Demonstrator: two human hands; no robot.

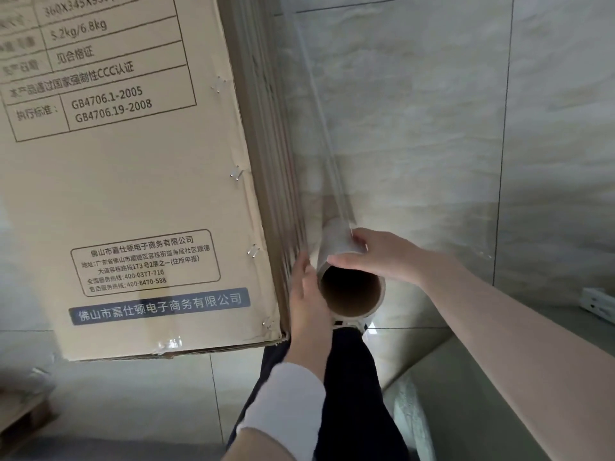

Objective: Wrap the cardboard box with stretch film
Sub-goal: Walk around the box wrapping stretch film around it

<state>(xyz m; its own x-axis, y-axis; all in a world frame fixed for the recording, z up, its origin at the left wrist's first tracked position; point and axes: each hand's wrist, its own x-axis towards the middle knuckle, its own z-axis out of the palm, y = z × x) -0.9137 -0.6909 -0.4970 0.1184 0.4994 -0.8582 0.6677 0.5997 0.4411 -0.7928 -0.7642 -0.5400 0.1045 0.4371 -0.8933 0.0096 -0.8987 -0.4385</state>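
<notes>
A tall cardboard box (133,181) with printed black labels and staples along its right edge fills the left of the view. Its right side face (266,134) carries layers of clear stretch film. A stretch film roll (346,261) with a brown cardboard core stands upright just right of the box's near corner. A taut sheet of film (319,104) runs from the roll up along the box. My right hand (382,254) grips the roll's top from the right. My left hand (307,291) lies with straight fingers against the roll's left side, between the roll and the box.
Pale tiled floor (432,128) spreads to the right of the box. A white object (599,304) lies at the right edge. A grey concrete ledge (432,410) sits bottom right. My dark trouser leg (349,377) is below the roll. A wooden pallet corner (23,417) shows bottom left.
</notes>
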